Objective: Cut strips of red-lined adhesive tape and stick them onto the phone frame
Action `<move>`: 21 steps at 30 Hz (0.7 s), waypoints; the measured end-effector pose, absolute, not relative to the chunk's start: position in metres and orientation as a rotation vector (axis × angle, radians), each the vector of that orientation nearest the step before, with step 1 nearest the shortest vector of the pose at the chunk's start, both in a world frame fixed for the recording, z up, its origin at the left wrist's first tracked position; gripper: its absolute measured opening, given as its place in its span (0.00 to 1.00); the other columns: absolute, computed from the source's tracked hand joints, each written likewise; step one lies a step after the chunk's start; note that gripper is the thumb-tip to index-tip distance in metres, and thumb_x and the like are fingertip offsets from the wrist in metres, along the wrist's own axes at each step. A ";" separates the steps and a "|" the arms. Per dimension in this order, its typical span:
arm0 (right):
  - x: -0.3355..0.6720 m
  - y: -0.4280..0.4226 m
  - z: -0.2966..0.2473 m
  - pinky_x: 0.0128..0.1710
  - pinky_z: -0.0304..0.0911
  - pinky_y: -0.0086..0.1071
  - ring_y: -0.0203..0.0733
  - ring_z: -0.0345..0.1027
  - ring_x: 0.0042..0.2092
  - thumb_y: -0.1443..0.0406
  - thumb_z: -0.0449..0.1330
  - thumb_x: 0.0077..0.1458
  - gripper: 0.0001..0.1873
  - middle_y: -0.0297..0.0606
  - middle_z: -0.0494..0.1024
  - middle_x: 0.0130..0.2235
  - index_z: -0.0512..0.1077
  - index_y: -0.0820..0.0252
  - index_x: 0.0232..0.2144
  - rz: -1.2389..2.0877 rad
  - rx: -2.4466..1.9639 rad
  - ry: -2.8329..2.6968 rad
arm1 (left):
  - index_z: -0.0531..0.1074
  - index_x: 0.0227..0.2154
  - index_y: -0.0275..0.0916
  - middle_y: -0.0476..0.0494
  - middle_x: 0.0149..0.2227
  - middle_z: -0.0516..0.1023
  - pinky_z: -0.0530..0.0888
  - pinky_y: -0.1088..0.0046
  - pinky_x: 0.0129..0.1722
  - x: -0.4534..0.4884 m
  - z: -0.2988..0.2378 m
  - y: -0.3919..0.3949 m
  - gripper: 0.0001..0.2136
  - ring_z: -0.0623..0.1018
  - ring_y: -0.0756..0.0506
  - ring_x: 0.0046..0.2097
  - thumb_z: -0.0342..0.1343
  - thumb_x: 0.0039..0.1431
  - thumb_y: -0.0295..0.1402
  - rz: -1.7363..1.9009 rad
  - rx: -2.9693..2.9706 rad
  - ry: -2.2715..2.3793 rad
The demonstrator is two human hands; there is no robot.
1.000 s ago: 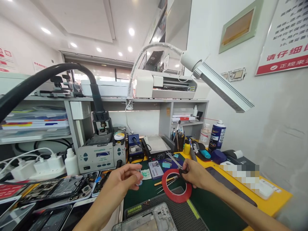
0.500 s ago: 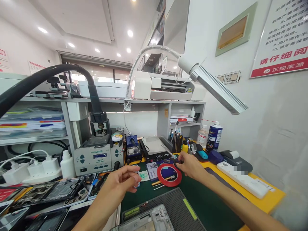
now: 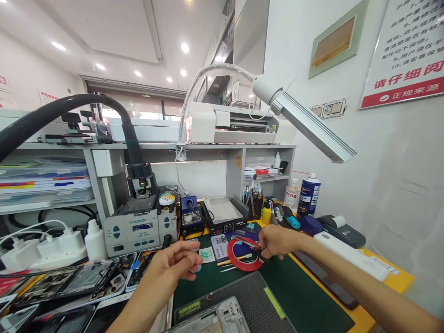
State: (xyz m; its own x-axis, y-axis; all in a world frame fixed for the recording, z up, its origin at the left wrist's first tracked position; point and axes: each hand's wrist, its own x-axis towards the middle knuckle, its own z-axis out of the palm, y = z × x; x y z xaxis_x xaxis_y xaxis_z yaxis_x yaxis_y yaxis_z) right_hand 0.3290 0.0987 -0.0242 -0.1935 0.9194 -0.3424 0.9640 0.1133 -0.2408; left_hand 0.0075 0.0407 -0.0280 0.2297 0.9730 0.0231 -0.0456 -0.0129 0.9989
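My left hand [image 3: 173, 267] hovers above the left part of the green mat [image 3: 308, 296], its fingers loosely curved and apart. Behind its fingertips a small pale-blue thing partly shows; what it is I cannot make out. My right hand [image 3: 277, 241] is closed on a pair of scissors [image 3: 247, 242], whose dark handles are mostly hidden by my fingers. Their slim metal blades point left over a red ring-shaped roll of tape [image 3: 244, 265]. Near my side, an opened phone body [image 3: 222, 317] lies on a dark textured pad [image 3: 255, 296].
Opened phones and parts [image 3: 86, 277] crowd the left, before a grey hot-air station [image 3: 138, 233]. A heating plate [image 3: 225, 215], pen holder [image 3: 255, 206] and spray can [image 3: 308, 196] stand at the back. A lamp [image 3: 312, 125] reaches overhead. A dark phone [image 3: 326, 280] lies right.
My right hand has moved slightly right and down with the scissors, whose blades have swung from pointing up toward the heating plate to lying low over the red tape. My left hand barely moved.
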 end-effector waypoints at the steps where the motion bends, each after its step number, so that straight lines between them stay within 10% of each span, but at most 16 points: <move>1: 0.331 0.099 -0.021 0.28 0.70 0.30 0.33 0.71 0.27 0.61 0.61 0.64 0.10 0.31 0.76 0.31 0.73 0.64 0.38 -0.681 1.909 2.263 | 0.76 0.45 0.34 0.42 0.34 0.80 0.73 0.67 0.38 0.007 -0.029 0.041 0.15 0.76 0.43 0.37 0.61 0.56 0.35 1.070 1.278 0.989; 10: 0.287 0.065 -0.008 0.16 0.54 0.23 0.30 0.59 0.18 0.56 0.61 0.60 0.13 0.28 0.72 0.20 0.75 0.62 0.35 -1.384 1.915 2.725 | 0.79 0.41 0.34 0.40 0.33 0.82 0.74 0.67 0.35 0.016 -0.034 0.041 0.12 0.76 0.44 0.35 0.65 0.52 0.29 1.108 1.020 0.773; 21: 0.222 0.039 -0.053 0.19 0.64 0.24 0.35 0.69 0.21 0.53 0.68 0.51 0.18 0.32 0.75 0.20 0.77 0.62 0.37 -2.393 1.739 2.730 | 0.81 0.42 0.39 0.40 0.37 0.84 0.73 0.65 0.41 0.024 -0.043 0.038 0.13 0.78 0.42 0.39 0.65 0.53 0.35 1.147 1.117 0.751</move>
